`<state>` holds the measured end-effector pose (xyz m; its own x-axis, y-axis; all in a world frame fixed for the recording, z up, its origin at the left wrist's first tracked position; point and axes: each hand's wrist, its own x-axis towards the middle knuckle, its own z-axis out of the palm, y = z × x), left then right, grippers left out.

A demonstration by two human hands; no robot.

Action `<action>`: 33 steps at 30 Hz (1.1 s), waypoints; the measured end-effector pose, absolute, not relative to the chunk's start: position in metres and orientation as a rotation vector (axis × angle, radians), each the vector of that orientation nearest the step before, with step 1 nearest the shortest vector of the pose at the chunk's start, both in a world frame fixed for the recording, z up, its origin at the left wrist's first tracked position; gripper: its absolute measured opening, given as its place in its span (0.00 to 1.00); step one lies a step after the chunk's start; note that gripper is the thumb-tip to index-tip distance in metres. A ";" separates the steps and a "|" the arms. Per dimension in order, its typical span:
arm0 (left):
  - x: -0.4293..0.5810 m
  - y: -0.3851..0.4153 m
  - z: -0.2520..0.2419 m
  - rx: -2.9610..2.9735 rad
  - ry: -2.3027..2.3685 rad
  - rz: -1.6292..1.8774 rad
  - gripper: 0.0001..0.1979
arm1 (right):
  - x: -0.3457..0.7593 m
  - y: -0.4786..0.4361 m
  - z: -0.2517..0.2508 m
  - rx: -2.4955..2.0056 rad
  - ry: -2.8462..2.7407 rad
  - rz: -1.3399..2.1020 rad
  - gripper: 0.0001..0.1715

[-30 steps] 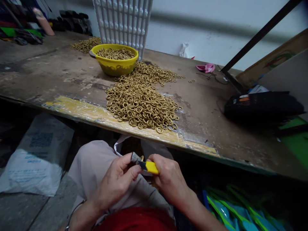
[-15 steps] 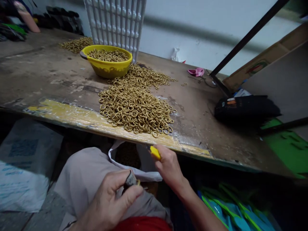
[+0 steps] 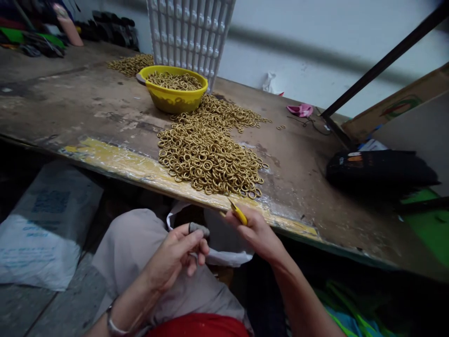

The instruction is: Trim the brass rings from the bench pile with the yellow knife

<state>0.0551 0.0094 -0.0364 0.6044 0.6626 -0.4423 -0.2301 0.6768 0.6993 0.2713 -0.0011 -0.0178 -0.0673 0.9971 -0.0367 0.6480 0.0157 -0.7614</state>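
My left hand (image 3: 177, 255) hovers over my lap, its fingers pinched on a small dark grey piece (image 3: 199, 229). My right hand (image 3: 253, 230) is closed round a yellow-handled knife (image 3: 239, 214), just below the front edge of the wooden table (image 3: 87, 112). On the table above lies a big heap of brass rings (image 3: 210, 152). Under my hands a white plastic bag (image 3: 224, 238) stands open below the table edge.
A yellow bowl (image 3: 173, 98) full of rings stands behind the heap, with a white plastic crate (image 3: 189, 32) behind it. A black bundle (image 3: 379, 171) lies at the right. A white sack (image 3: 45, 224) sits on the floor at the left. Green and blue bags (image 3: 354, 309) lie lower right.
My hands have separated: the right one rose with the knife to the table edge. The left one kept the grey piece and lifted slightly.
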 end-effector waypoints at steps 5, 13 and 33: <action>0.060 0.008 -0.031 0.760 0.780 0.527 0.18 | 0.247 -0.016 0.000 -1.310 -1.560 1.500 0.17; 0.049 0.001 -0.025 0.787 0.726 0.462 0.18 | 0.236 -0.025 0.001 -1.299 -1.467 1.529 0.19; 0.044 -0.005 -0.027 1.046 0.865 0.592 0.12 | 0.231 -0.046 -0.016 -1.576 -1.819 0.924 0.06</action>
